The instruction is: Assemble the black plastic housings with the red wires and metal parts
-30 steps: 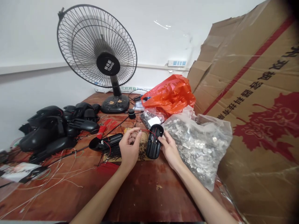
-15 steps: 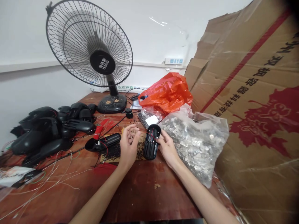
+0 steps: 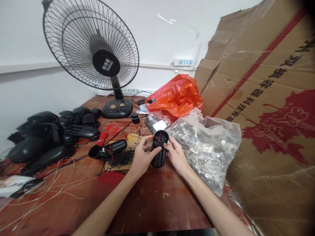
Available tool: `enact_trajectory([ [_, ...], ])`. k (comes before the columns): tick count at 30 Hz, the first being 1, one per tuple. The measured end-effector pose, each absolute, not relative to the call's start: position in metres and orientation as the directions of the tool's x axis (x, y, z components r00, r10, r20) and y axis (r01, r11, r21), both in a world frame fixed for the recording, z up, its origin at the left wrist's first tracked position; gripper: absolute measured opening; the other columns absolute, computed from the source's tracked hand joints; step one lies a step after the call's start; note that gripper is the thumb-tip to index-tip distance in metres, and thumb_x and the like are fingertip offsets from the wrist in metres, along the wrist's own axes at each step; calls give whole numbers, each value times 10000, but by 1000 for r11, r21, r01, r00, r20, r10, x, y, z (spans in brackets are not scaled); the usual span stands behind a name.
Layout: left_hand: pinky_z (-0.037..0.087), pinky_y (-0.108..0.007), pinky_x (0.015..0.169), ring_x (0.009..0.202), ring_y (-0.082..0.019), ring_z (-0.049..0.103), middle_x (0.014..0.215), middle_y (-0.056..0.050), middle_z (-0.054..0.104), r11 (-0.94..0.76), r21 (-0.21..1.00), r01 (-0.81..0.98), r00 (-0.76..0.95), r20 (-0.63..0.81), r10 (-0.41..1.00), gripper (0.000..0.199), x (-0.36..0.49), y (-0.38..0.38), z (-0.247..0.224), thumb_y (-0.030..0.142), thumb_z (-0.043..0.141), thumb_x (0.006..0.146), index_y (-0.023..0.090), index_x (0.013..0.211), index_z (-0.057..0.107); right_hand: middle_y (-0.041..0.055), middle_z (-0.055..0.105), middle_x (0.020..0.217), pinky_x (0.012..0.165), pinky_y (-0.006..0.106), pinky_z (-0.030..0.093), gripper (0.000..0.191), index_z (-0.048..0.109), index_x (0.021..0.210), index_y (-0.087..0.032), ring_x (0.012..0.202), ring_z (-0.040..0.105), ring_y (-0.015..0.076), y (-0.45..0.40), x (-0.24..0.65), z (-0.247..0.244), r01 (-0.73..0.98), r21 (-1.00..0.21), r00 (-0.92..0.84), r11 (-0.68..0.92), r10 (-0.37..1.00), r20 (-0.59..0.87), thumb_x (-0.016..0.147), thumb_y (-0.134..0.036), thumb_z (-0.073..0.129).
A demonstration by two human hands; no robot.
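Observation:
A black plastic housing [image 3: 159, 159] with a rounded, cupped top stands tilted between my hands, its hollow side facing me. A thin red wire crosses its upper part. My left hand [image 3: 144, 156] grips its left side, with the thumb pressed on the inside. My right hand [image 3: 176, 155] holds the right edge, fingertips close to small metal contacts. Left of my hands, a similar black housing [image 3: 119, 146] with red wire lies on the table. Beneath and beside it, many thin black wires [image 3: 121, 159] are spread over a piece of cardboard.
A clear bag of metal pieces [image 3: 204, 150] sits right of my hands, against a large cardboard box [image 3: 265, 170]. Behind are a red plastic bag [image 3: 178, 95] and a black fan [image 3: 107, 62]. Black shells [image 3: 39, 141] are heaped at left, near loose pale wires [image 3: 59, 183].
My left hand has moved right and closed on the housing's left side, its thumb now inside. My right hand stays at the right edge. The view has shifted slightly.

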State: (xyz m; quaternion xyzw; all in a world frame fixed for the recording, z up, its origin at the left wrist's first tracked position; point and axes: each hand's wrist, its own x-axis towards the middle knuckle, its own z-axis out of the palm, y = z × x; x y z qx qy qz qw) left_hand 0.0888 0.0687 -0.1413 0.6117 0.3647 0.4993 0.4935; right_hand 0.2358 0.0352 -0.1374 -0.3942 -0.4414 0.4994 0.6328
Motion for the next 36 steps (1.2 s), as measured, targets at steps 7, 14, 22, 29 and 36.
enact_trajectory([
  [7,594,-245,661,961,-200,679,1168,-99,648,-277,960,-46,215,281,935,501,90,63,-137,355,795,740,197,1155,563,31,686,1230,994,326,462,451,626,1284,-231,1106,629,211,33,235,-133,-241,-942,137,236,969,207,834,-242,600],
  [14,553,-237,672,880,-179,665,991,-70,662,-381,921,85,128,369,921,315,88,59,-132,376,672,859,185,1095,586,24,679,1249,971,328,478,448,610,1297,-243,1080,641,208,35,236,-136,-235,-944,159,233,967,199,851,-240,569],
  [22,493,-235,725,845,-158,630,938,-49,671,-490,863,121,49,488,871,150,82,58,-128,296,589,920,176,953,673,40,657,1284,1000,344,470,478,568,1336,-241,1145,619,220,35,234,-139,-215,-944,201,249,957,207,858,-226,555],
  [29,495,-218,663,729,-127,617,897,-33,663,-515,850,112,-21,520,854,145,82,57,-131,278,616,897,171,981,667,43,674,1242,974,356,496,496,546,1352,-251,1132,632,229,35,233,-142,-211,-945,226,249,953,201,857,-243,562],
  [36,508,-203,667,728,-113,618,886,-28,651,-533,840,102,-108,542,834,168,83,57,-129,264,683,856,173,995,658,39,686,1213,964,337,490,477,553,1326,-254,1107,643,216,35,232,-143,-210,-945,255,253,947,197,850,-242,569],
])
